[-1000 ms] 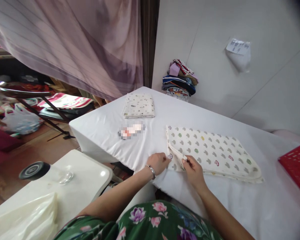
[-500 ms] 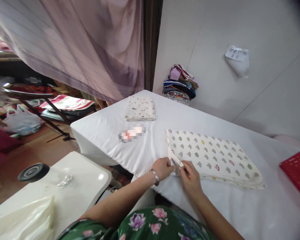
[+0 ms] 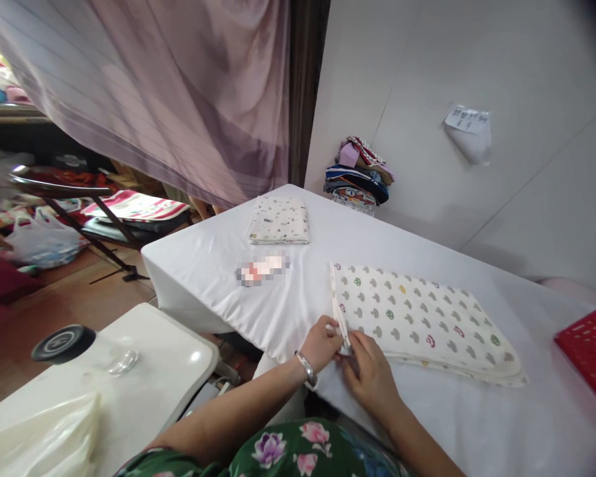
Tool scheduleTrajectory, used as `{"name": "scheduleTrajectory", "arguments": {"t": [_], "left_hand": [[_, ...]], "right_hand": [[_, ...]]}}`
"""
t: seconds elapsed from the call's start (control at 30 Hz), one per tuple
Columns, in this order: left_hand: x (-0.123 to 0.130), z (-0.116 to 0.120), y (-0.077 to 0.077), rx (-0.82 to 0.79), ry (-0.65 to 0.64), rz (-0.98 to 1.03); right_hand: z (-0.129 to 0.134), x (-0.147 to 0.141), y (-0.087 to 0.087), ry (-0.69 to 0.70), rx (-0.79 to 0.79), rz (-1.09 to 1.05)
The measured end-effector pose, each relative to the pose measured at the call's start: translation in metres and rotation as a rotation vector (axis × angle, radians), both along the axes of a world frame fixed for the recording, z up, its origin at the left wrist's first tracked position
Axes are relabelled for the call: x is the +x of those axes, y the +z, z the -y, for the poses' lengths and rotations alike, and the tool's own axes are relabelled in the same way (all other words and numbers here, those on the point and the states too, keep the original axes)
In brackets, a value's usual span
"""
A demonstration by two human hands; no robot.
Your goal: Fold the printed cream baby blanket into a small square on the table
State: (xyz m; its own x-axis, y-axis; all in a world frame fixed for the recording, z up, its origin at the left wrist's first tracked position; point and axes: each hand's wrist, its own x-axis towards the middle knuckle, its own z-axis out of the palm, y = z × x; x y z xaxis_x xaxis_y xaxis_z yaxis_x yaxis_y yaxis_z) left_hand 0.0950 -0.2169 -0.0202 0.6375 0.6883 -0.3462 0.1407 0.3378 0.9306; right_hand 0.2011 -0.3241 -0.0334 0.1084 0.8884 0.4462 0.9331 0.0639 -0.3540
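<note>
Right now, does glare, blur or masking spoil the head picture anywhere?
Head view: a glare spot on the small white table; a pixelated patch over the white tablecloth; darkness in the upper right corner; left hand and right hand fairly clear.

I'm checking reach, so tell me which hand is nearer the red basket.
Right. The right hand is at a corner of the mushroom-print cloth, left of the red basket; the left hand is at that same corner, farther left.

A white-draped table (image 3: 193, 265) bears a folded cloth (image 3: 279, 220) near frame centre, a blurred item (image 3: 264, 269) just below, a mushroom-print cloth (image 3: 422, 321) right of centre and, far right, a red perforated basket (image 3: 593, 351).
</note>
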Motion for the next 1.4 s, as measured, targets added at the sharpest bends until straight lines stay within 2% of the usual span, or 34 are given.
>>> {"name": "scheduleTrajectory", "arguments": {"t": [0.1, 0.2, 0.3, 0.37, 0.5, 0.63, 0.8, 0.97, 1.13, 1.4], "left_hand": [[-0.003, 0.0, 0.007, 0.226, -0.06, -0.04], [-0.002, -0.001, 0.015, 0.429, -0.114, -0.023], [0.004, -0.012, 0.019, 0.39, -0.119, 0.036], [0.01, -0.028, 0.016, 0.333, -0.112, -0.002], [0.027, -0.075, 0.001, 0.262, -0.073, -0.193], [0.047, -0.117, -0.007, 0.261, 0.008, -0.297], [0.068, -0.142, -0.001, 0.378, 0.044, -0.383], [0.079, -0.15, 0.002, 0.622, 0.009, -0.554], [0.082, -0.152, 0.003, 0.743, 0.026, -0.598], [0.08, -0.151, -0.002, 0.858, 0.009, -0.61]], "right_hand": [[0.0, 0.004, -0.005, -0.044, 0.037, -0.057], [-0.002, 0.012, 0.0, -0.107, 0.058, -0.303], [-0.005, 0.023, 0.017, -0.245, 0.038, -0.675], [-0.006, 0.031, 0.029, -0.356, 0.048, -0.873], [-0.008, 0.041, 0.045, -0.416, 0.101, -1.032], [-0.01, 0.042, 0.052, -0.431, 0.114, -1.046], [-0.01, 0.039, 0.055, -0.463, 0.058, -0.97], [-0.009, 0.035, 0.049, -0.36, 0.028, -0.794], [-0.007, 0.029, 0.04, -0.14, -0.004, -0.469], [-0.007, 0.023, 0.034, -0.075, -0.023, -0.396]]}}
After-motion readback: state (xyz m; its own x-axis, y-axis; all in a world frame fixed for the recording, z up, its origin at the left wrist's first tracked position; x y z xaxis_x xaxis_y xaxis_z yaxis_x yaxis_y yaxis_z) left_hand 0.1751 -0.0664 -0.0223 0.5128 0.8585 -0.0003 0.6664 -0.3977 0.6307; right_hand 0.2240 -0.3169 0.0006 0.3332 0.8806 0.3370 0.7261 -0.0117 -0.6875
